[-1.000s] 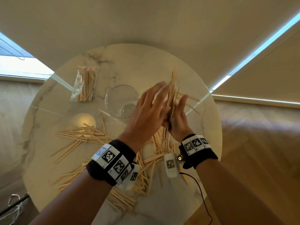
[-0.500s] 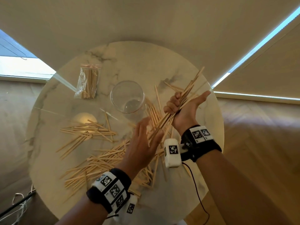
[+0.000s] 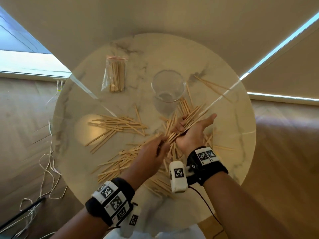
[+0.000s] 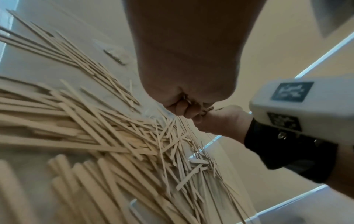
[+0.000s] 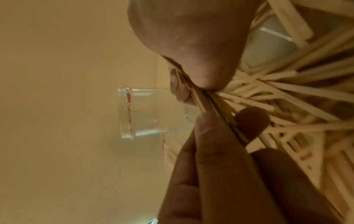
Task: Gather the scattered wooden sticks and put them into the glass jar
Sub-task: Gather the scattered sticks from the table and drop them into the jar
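Wooden sticks (image 3: pixel 185 124) bundled in right hand (image 3: pixel 193 133), palm up, fingers curled round them, thumb out. Left hand (image 3: pixel 151 156) beside it, fingertips pinching bundle's near end. Glass jar (image 3: pixel 168 87) upright just beyond. More sticks scattered across marble tabletop (image 3: pixel 233 118).

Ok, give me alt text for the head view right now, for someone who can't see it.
Over a round marble table, the right hand, palm up, grips a bundle of wooden sticks while the left hand reaches toward the bundle's near end. An empty glass jar stands upright just beyond; loose sticks litter the tabletop, and a clear bag of sticks lies far left.
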`<state>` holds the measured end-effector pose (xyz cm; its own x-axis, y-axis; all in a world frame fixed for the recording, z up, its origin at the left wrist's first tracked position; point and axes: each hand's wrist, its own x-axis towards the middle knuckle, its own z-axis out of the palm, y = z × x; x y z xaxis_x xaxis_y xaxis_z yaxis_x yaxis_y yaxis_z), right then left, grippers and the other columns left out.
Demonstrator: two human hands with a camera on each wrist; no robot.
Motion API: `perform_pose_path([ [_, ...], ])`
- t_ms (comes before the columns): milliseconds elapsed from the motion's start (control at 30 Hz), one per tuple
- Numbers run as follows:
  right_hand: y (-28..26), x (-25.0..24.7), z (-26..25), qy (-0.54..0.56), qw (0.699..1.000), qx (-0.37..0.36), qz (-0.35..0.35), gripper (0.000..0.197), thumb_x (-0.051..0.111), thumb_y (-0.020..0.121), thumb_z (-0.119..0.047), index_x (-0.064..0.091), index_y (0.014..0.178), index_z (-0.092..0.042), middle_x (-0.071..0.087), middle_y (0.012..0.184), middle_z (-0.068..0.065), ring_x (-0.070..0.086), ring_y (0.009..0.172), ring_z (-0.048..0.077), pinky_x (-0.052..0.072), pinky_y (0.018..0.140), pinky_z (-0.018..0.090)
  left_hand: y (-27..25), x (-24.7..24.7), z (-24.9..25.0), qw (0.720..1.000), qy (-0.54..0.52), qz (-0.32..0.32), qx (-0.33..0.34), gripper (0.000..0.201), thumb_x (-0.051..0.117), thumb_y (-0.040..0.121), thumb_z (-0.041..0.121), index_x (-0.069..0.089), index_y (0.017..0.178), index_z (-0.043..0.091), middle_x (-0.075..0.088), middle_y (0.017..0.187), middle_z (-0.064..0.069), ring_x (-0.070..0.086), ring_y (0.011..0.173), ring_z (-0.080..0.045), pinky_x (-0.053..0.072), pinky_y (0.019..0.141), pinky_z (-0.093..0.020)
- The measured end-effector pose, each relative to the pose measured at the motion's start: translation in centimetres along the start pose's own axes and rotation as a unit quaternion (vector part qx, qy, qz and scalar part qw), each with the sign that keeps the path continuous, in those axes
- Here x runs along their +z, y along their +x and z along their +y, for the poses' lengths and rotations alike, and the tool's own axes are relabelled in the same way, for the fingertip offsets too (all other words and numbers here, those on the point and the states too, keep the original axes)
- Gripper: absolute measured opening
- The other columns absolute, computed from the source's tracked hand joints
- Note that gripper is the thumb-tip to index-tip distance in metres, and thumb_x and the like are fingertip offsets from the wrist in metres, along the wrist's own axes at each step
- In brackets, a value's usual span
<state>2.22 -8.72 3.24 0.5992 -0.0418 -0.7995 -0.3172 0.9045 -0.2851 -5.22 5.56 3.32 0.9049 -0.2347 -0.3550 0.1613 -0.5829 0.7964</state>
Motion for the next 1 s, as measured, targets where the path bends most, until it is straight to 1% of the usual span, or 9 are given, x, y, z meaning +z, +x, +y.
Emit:
perform_pose_path([
  [167,-0.6,-0.6,4.6,-0.041,0.998,-0.026,0.035,0.083,0.031,0.07,-0.099,0.048,0.071,-0.018,0.03,0.058,-0.003,0.024,0.044,0.013,0.02,0.044,0.025,-1.9,-2.7,-3.0,0.998,0.044,-0.036,0.019,0.031,0.051,0.105,0.046,0.06,0.125,0.025,0.061,0.108,0.011,0.055,0.08,0.003,0.042,0.066,-0.012],
  [300,-2.6,-1.7,7.0,-0.167,0.986,-0.009,-0.001,0.046,0.039,0.099,-0.067,0.051,0.082,-0.026,0.051,0.052,-0.008,0.049,0.045,0.01,0.038,0.043,0.02,-0.5,-5.1,-3.9,0.978,0.064,0.03,0.197,0.045,0.055,0.1,0.052,0.056,0.13,0.018,0.052,0.127,0.0,0.053,0.099,-0.006,0.047,0.083,-0.021],
  [367,-3.3,-2.7,8.2,-0.192,0.981,-0.032,-0.018,0.022,0.034,0.112,-0.029,0.055,0.106,-0.023,0.07,0.07,-0.026,0.067,0.072,-0.009,0.052,0.07,0.014,1.2,-5.4,-3.5,0.957,0.048,0.022,0.284,0.043,0.058,0.101,0.042,0.057,0.134,0.014,0.051,0.133,-0.006,0.054,0.106,-0.01,0.051,0.087,-0.024],
  [433,-4.4,-2.9,9.6,-0.251,0.967,-0.035,-0.037,0.06,0.052,0.097,-0.062,0.06,0.114,-0.005,0.072,0.093,0.0,0.07,0.095,0.016,0.056,0.086,0.037,2.9,-5.3,-3.1,0.948,0.054,-0.008,0.314,0.043,0.057,0.103,0.043,0.055,0.139,0.021,0.046,0.141,-0.006,0.055,0.12,-0.02,0.055,0.096,-0.036],
  [500,-4.7,-2.8,10.0,-0.282,0.958,-0.053,-0.019,0.089,0.048,0.074,-0.091,0.062,0.103,-0.008,0.051,0.089,0.021,0.057,0.079,0.034,0.052,0.067,0.037,3.8,-4.9,-3.2,0.95,0.071,-0.027,0.303,0.044,0.056,0.103,0.045,0.052,0.143,0.028,0.041,0.149,-0.005,0.048,0.133,-0.027,0.049,0.106,-0.045],
  [600,-4.5,-2.9,9.6,-0.269,0.962,-0.038,-0.038,0.083,0.017,0.083,-0.088,0.062,0.089,-0.018,0.047,0.065,0.008,0.047,0.049,0.017,0.038,0.046,0.023,4.4,-4.4,-3.4,0.971,0.018,-0.059,0.231,0.054,0.06,0.103,0.036,0.036,0.151,0.031,0.037,0.155,-0.005,0.043,0.136,-0.02,0.045,0.112,-0.047],
  [700,-4.2,-3.1,9.6,-0.271,0.959,-0.025,-0.077,0.091,0.019,0.079,-0.088,0.063,0.103,-0.012,0.05,0.06,0.005,0.048,0.045,0.013,0.039,0.047,0.024,4.6,-4.6,-3.2,0.973,-0.125,-0.127,0.149,0.062,0.063,0.102,0.02,0.028,0.152,0.03,0.062,0.135,-0.001,0.064,0.115,-0.008,0.058,0.097,-0.038],
  [833,-3.6,-3.7,9.7,-0.285,0.95,-0.008,-0.127,0.079,0.029,0.071,-0.09,0.054,0.079,-0.016,0.034,0.062,0.001,0.028,0.043,0.01,0.023,0.046,0.025,6.1,-5.4,-4.0,0.967,-0.224,-0.095,0.075,0.049,0.055,0.106,0.019,0.031,0.148,0.028,0.072,0.093,0.006,0.068,0.086,-0.008,0.056,0.083,-0.034],
  [1000,-3.8,-4.1,9.3,-0.426,0.887,0.02,-0.176,0.046,0.053,0.096,-0.058,0.041,0.07,-0.022,0.022,0.063,0.003,0.018,0.047,0.016,0.014,0.05,0.033,7.2,-6.7,-3.4,0.98,-0.158,-0.036,0.112,0.039,0.051,0.108,0.032,0.041,0.145,0.028,0.072,0.105,0.003,0.071,0.096,-0.011,0.058,0.09,-0.037],
])
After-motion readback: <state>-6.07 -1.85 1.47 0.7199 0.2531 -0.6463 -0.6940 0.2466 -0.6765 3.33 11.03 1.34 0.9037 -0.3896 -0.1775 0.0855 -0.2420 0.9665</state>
